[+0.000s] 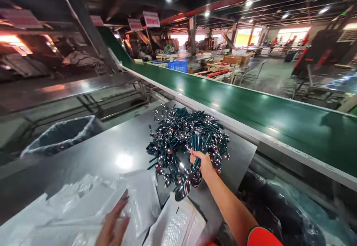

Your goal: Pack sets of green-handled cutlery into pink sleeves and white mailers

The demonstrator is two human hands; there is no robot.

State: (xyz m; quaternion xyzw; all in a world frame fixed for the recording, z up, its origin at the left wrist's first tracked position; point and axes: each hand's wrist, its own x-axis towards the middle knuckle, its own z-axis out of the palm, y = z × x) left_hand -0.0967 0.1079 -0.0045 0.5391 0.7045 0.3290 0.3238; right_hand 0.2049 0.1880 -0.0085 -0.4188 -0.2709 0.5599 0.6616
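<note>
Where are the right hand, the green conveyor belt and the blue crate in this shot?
Right hand (202, 164): head view, on the back of the hand, which is closed around spoons (196, 145).
Green conveyor belt (279, 117): head view, on the belt's top surface.
Blue crate (177, 66): head view, on its near side.

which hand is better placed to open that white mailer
Left, probably. The left hand rests on the white bubble mailer with nothing in it, while the right hand is full, gripping a bunch of dark-handled spoons at the edge of the pile.
</note>
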